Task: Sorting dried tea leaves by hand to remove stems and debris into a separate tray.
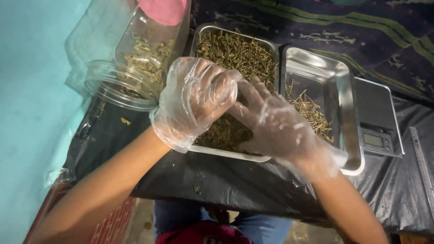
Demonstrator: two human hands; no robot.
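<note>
Jar [131, 68] crowding tray [266, 45], left side.

The view holds two gloved hands, left hand [196, 97] and right hand [275, 124], two steel trays, the herb-filled tray [269, 47] and the nearly bare tray [337, 79], one clear plastic jar [124, 68] and one digital scale [377, 126].

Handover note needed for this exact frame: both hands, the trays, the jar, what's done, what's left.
Left hand: gloved, curled shut over the full tray; a pinch of dried herb may be inside, cannot tell.
Right hand: gloved, open, fingers spread, touching the left hand over the same tray.
Second tray sits on the scale and holds only a small scatter of stems.
Clear jar lies tilted at the left, partly filled.
Done: a little herb moved across. Left: most of it remains in the full tray.
</note>
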